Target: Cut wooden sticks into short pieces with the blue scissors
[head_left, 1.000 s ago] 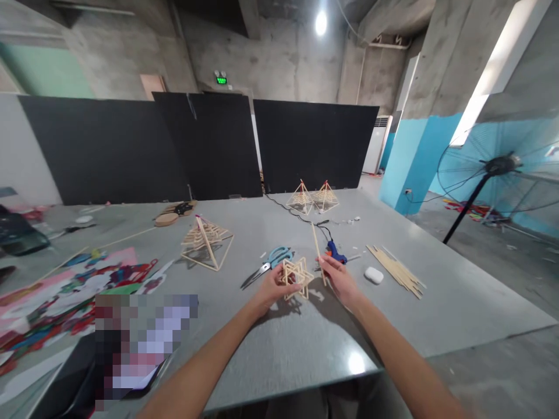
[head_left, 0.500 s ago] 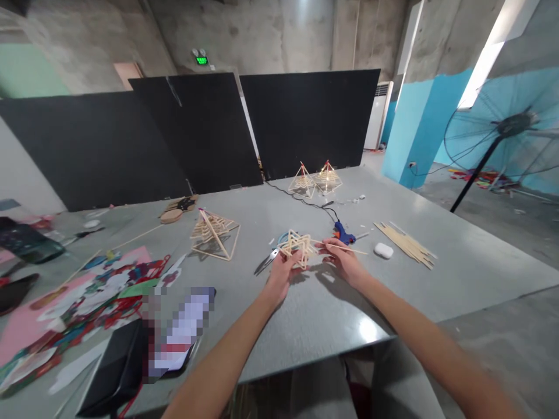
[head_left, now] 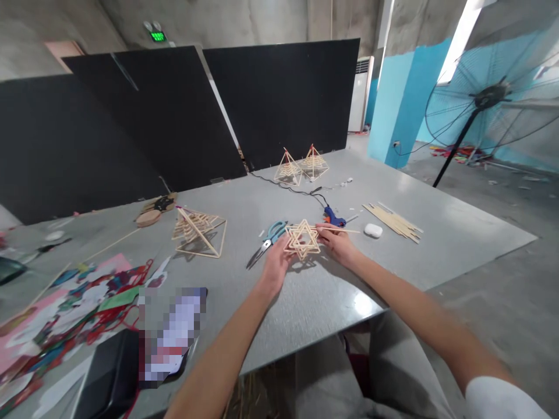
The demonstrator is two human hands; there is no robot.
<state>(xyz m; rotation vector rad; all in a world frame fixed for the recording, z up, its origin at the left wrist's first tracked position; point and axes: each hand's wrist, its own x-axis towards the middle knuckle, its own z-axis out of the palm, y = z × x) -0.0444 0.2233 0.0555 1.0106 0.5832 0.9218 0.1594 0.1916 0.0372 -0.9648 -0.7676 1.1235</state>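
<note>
A star-shaped frame of thin wooden sticks (head_left: 303,240) is held above the table by my left hand (head_left: 278,263), whose fingers close on its left side. My right hand (head_left: 339,243) pinches a thin wooden stick (head_left: 348,230) at the frame's right edge; whether the two touch I cannot tell. Scissors with blue handles (head_left: 267,242) lie just left of the frame. A blue glue gun (head_left: 334,217) rests beyond my right hand, near a white earphone case (head_left: 372,230). Several loose sticks (head_left: 392,222) lie farther right.
One stick pyramid (head_left: 201,231) stands left of the scissors, and two more (head_left: 301,166) stand at the back. A phone (head_left: 174,337), a black case (head_left: 109,372) and colourful paper scraps (head_left: 87,302) cover the left side. Black panels (head_left: 279,105) border the far edge.
The star frame has been turned to face me more squarely, and the scissors show more fully. The camera view has shifted to the right and downward.
</note>
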